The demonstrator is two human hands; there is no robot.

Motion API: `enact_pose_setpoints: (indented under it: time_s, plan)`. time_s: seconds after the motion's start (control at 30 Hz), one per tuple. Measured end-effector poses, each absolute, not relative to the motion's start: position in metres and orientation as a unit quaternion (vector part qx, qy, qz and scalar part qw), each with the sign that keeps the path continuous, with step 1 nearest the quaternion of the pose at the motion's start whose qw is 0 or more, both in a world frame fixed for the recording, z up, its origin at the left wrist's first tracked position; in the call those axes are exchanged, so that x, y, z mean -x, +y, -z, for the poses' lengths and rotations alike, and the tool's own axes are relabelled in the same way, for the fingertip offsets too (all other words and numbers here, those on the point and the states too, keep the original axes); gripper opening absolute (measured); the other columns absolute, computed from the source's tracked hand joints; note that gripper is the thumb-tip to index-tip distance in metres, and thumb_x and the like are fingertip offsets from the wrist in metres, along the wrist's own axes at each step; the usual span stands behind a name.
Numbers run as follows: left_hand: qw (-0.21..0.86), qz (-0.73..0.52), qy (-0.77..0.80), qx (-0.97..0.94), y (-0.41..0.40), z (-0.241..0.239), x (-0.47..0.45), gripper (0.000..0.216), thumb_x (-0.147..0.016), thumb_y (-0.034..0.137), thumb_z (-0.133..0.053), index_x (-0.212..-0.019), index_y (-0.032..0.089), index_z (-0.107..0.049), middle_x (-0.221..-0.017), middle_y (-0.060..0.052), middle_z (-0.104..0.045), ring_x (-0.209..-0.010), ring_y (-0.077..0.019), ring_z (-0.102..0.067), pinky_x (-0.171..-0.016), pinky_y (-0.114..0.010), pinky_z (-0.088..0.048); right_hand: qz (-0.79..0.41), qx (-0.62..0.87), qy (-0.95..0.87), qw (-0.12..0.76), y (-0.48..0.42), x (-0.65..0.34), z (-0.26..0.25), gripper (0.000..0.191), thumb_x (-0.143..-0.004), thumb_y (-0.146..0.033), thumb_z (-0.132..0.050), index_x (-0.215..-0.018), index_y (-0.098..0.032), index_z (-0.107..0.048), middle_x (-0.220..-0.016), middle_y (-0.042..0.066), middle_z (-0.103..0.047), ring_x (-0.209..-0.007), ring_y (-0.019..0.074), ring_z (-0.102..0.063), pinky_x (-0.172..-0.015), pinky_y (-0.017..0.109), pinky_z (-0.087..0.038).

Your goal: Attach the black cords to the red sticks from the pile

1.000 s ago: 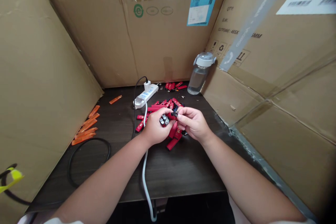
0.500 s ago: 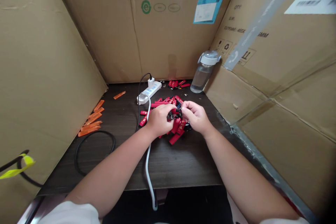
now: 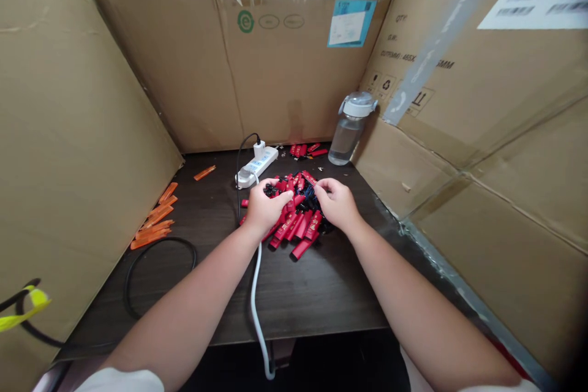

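My left hand [image 3: 263, 208] is at the left side of a pile of slim red pieces [image 3: 301, 226] with gold print and black ends. Its fingers curl around small black parts [image 3: 271, 189], and the thumb reaches over the red pieces. At the pile's right side, my right hand [image 3: 339, 203] has thumb and forefinger pinched together beside a red piece [image 3: 309, 177]. Whether anything sits in that pinch is too small to make out. Dark, thin bits [image 3: 311, 197] lie among the red pieces between the two hands.
Behind the pile are a white power strip [image 3: 257, 166] with a plug, more red pieces [image 3: 301, 150] and a water bottle [image 3: 346, 135]. Orange strips [image 3: 156, 217] and a black cable [image 3: 126, 275] lie left. A white cord [image 3: 255, 282] crosses the table. Cardboard walls [image 3: 275, 86] enclose it.
My hands were close together over the pile, working at a small black part. They have moved apart, the left one leftward, uncovering more red pieces. The view has shifted slightly.
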State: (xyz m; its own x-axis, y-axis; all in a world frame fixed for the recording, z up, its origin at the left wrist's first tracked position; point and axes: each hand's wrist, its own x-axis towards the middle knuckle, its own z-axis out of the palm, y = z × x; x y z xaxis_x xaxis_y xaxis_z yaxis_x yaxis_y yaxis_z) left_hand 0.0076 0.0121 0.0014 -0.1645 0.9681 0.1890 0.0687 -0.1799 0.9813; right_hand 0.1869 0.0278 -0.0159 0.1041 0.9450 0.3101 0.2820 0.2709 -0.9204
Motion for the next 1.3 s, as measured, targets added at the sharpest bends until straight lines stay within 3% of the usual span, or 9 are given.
enact_pose_setpoints:
  time_s: [0.17,0.33,0.43,0.77,0.97,1.13,1.3]
  plan:
    - [0.354,-0.561,0.499,-0.557,0.007,-0.005,-0.008,0.026,-0.064,0.026,-0.074,-0.086,0.016,-0.065,-0.082,-0.004,-0.069,-0.075,-0.0176,-0.063,-0.077,-0.033,-0.049,-0.305,0.513,-0.592,0.542,0.021,-0.187,0.008,0.021,-0.076,-0.037,-0.062,-0.08,-0.017,-0.061,-0.071,0.003,-0.061,-0.058,0.0135,-0.055,-0.052,0.025,-0.045]
    - [0.322,-0.541,0.484,-0.608,0.001,-0.011,-0.008,0.026,-0.064,0.024,-0.075,-0.087,0.016,-0.065,-0.089,-0.005,-0.07,-0.085,-0.0206,-0.065,-0.084,-0.036,-0.049,-0.478,0.42,-0.582,0.507,0.0,-0.177,-0.011,0.032,-0.076,-0.042,-0.066,-0.093,-0.016,-0.058,-0.063,-0.004,-0.056,-0.041,0.0064,-0.043,-0.04,0.021,-0.036]
    - [0.32,-0.527,0.474,-0.629,0.0,-0.01,-0.008,0.028,-0.064,0.025,-0.076,-0.089,0.017,-0.066,-0.092,-0.006,-0.07,-0.089,-0.0218,-0.065,-0.087,-0.038,-0.048,-0.512,0.404,-0.576,0.492,-0.006,-0.173,-0.014,0.039,-0.072,-0.044,-0.071,-0.097,-0.016,-0.059,-0.067,-0.003,-0.058,-0.042,0.0057,-0.045,-0.039,0.021,-0.037]
    - [0.335,-0.507,0.445,-0.658,-0.006,-0.021,-0.008,0.024,-0.063,0.022,-0.075,-0.085,0.017,-0.066,-0.085,-0.004,-0.071,-0.08,-0.0202,-0.066,-0.079,-0.035,-0.051,-0.503,0.406,-0.597,0.474,-0.006,-0.173,-0.014,0.033,-0.073,-0.045,-0.071,-0.083,-0.015,-0.062,-0.053,-0.004,-0.054,-0.041,0.007,-0.044,-0.039,0.021,-0.035]
    - [0.255,-0.502,0.535,-0.63,0.01,-0.04,0.025,0.023,-0.058,0.021,-0.077,-0.079,0.016,-0.068,-0.078,-0.003,-0.069,-0.073,-0.0197,-0.063,-0.076,-0.035,-0.05,-0.464,0.445,-0.589,0.489,0.001,-0.175,-0.007,0.035,-0.076,-0.05,-0.066,-0.078,-0.015,-0.062,-0.047,-0.006,-0.047,-0.038,0.0063,-0.037,-0.039,0.021,-0.031]
    - [0.293,-0.517,0.579,-0.558,0.025,-0.035,0.053,0.026,-0.053,0.019,-0.078,-0.076,0.015,-0.068,-0.065,0.0,-0.064,-0.057,-0.0156,-0.058,-0.064,-0.03,-0.046,-0.424,0.467,-0.608,0.482,0.008,-0.175,0.0,0.033,-0.076,-0.048,-0.064,-0.077,-0.014,-0.062,-0.045,-0.007,-0.044,-0.038,0.0065,-0.035,-0.039,0.022,-0.029]
    - [0.315,-0.519,0.576,-0.548,0.028,-0.027,0.058,0.033,-0.053,0.024,-0.078,-0.083,0.014,-0.067,-0.074,-0.001,-0.066,-0.063,-0.0148,-0.059,-0.065,-0.029,-0.047,-0.408,0.48,-0.62,0.467,0.007,-0.176,0.0,0.033,-0.078,-0.046,-0.061,-0.077,-0.013,-0.062,-0.045,-0.007,-0.043,-0.04,0.0072,-0.036,-0.042,0.022,-0.03]
